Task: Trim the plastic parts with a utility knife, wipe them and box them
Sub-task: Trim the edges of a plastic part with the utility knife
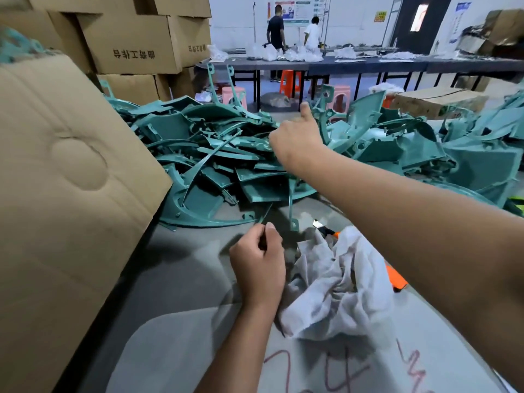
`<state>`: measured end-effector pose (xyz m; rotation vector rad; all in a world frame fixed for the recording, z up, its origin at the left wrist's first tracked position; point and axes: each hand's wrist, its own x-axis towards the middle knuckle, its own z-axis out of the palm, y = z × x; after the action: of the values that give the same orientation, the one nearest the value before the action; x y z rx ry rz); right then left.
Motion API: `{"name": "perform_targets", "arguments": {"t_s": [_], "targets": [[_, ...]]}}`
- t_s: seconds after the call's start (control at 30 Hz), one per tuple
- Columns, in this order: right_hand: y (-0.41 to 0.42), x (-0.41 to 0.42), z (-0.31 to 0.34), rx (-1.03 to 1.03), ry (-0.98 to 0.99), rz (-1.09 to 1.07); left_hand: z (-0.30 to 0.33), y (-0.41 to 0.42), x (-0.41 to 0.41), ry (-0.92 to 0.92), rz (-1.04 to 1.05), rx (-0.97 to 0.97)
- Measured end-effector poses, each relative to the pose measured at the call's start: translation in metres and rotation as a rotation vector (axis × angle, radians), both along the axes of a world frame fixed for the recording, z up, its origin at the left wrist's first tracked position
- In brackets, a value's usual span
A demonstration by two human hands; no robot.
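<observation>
Two hands at work: left hand [259, 258] pinches thin offcut [266, 214] for discarding; right hand [295, 143], fingers curled, grasp unclear, reaches teal parts pile [215, 154] for next piece.

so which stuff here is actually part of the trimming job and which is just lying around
Part of the job:
- teal plastic parts, heaped on the table
- thin teal strip, pinched by the left hand
- utility knife
- white cloth
- cardboard box
- right hand, reaching into the heap

Lying about:
- stacked cartons
- plastic stools

The grey table [181, 279] (red marks scrawled near its front edge) bore a heap of teal plastic parts [226, 154], a crumpled white cloth [340, 285] and a cardboard box [56, 180].
</observation>
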<state>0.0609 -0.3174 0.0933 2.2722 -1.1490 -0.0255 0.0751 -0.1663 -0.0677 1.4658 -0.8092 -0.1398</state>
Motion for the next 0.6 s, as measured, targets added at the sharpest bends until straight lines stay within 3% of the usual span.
{"name": "perform_targets", "arguments": {"t_s": [0.27, 0.4, 0.5, 0.6], "targets": [[0.019, -0.033, 0.057, -0.279, -0.295, 0.052, 0.004, -0.002, 0.0, 0.206, -0.011, 0.003], [0.044, -0.069, 0.078, -0.325, -0.619, 0.145, 0.006, -0.001, 0.004, 0.415, -0.122, -0.039], [0.077, -0.102, 0.057, -0.204, -0.929, 0.264, 0.018, 0.008, 0.013, 0.662, -0.377, -0.024], [0.114, -0.13, -0.001, 0.011, -1.105, 0.434, 0.03, 0.028, 0.033, 0.946, -0.87, 0.098]]}}
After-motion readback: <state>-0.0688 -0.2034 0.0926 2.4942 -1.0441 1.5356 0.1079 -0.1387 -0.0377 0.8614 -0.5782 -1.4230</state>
